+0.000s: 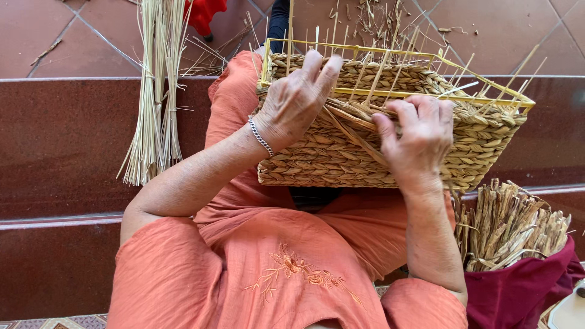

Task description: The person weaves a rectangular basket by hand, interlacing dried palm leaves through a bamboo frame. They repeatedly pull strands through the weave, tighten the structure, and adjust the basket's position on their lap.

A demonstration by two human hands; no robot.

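Resting on the person's lap, the half-woven seagrass basket [365,146] on its yellow wire frame [426,85] looks light and stiff, its loose strands springy — best held by the woven wall. The left hand [298,100] lies spread flat at 11 o'clock; the right hand [417,137] pinches a strand at 3 o'clock — straw bundle [155,103] lies at 9.

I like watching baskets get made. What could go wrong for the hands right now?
1. Thin stiff stakes stick up along the basket rim, close to the left hand; they might poke fingers or snap.
2. The right hand presses loose strands against the side; if its grip slips, the weave may loosen.
3. The basket rests tilted on the lap, so it could slide off.
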